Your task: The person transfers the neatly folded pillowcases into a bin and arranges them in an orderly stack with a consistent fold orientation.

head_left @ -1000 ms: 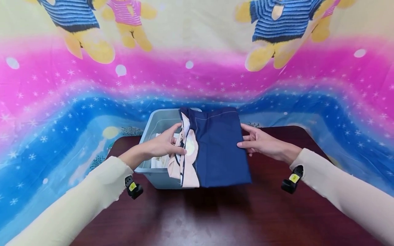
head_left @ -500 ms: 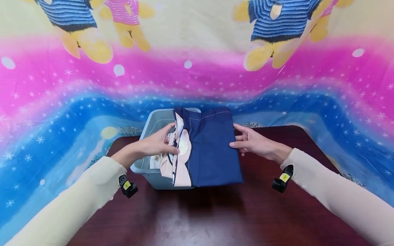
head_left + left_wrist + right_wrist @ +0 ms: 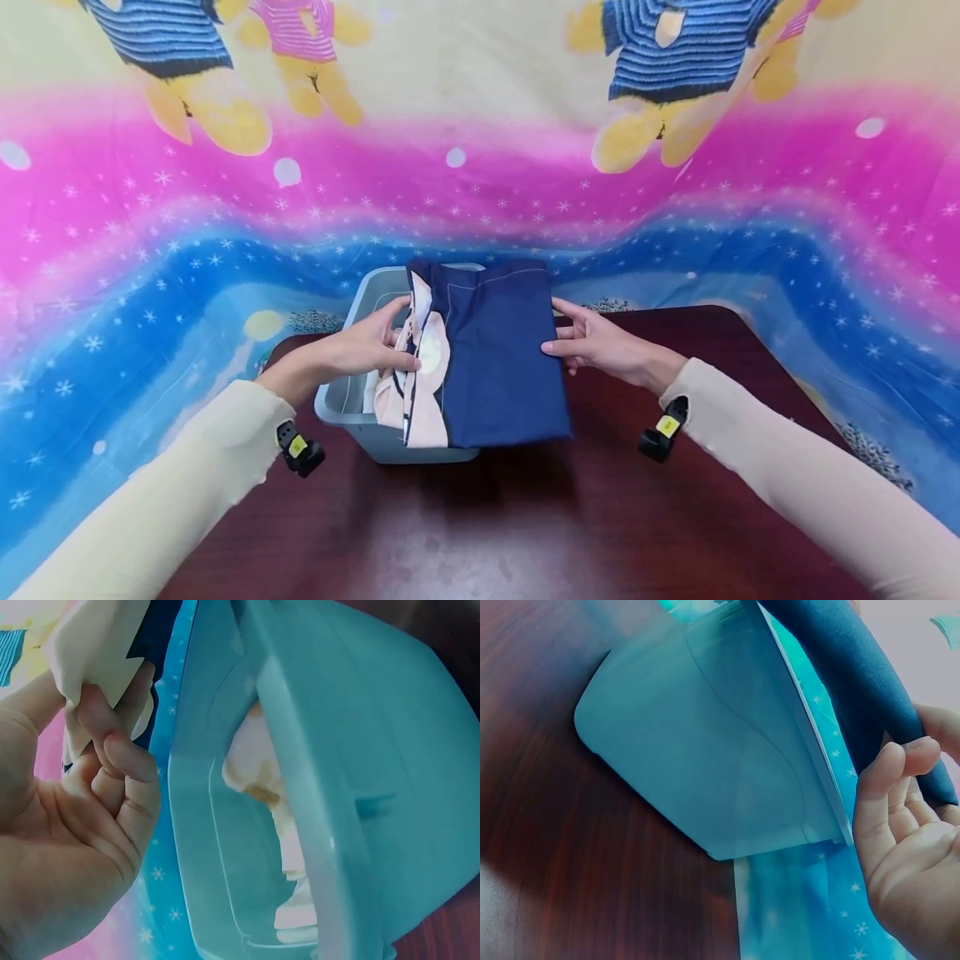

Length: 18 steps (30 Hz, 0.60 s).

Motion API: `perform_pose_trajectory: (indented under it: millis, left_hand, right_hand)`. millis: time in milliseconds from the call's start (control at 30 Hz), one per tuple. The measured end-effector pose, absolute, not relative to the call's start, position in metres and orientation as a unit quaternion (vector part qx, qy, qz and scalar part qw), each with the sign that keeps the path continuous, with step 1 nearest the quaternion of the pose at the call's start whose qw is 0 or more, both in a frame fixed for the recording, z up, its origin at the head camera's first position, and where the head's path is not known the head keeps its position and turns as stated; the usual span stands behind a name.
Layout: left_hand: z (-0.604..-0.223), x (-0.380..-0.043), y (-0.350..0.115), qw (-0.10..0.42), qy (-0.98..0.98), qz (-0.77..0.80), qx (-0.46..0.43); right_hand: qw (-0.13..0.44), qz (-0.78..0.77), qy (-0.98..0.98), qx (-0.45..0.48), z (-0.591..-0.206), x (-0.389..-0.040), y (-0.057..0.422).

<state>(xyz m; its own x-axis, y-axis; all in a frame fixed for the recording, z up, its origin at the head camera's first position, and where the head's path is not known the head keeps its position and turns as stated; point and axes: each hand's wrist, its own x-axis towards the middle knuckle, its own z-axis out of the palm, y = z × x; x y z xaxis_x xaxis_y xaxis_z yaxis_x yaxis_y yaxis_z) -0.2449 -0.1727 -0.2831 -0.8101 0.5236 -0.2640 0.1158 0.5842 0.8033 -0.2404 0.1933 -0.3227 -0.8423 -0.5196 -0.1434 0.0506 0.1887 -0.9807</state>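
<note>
A folded navy cloth (image 3: 502, 358) with a pink-and-white printed section along its left side hangs in front of and above a grey-blue plastic bin (image 3: 386, 446). My left hand (image 3: 360, 346) pinches its printed left edge between thumb and fingers. At the right edge, my right hand (image 3: 600, 346) pinches the plain navy part. In the left wrist view, pale folded fabric (image 3: 259, 757) with brownish marks lies inside the bin. The right wrist view shows the navy cloth (image 3: 855, 667) as a thick folded edge, apart from the bin's outer wall (image 3: 727, 750).
The bin stands on a dark reddish-brown table (image 3: 450, 533), toward its back left. Behind it hangs a printed curtain (image 3: 480, 200) with bears and snowflakes. A black wrist camera (image 3: 300, 450) sits below the left wrist, another black camera (image 3: 663, 429) below the right.
Both hands have moved left together, carrying the navy cloth farther over the bin and covering more of its opening. Their hold on the cloth looks the same.
</note>
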Motion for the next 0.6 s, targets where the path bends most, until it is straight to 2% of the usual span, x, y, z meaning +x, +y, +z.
perform_pose_trajectory:
  millis: [600]
  left_hand:
    - [-0.284,-0.257,-0.191,0.272,0.855,0.406,0.175]
  right_hand:
    - [0.239,-0.618,0.733,-0.155,-0.322,-0.253,0.175]
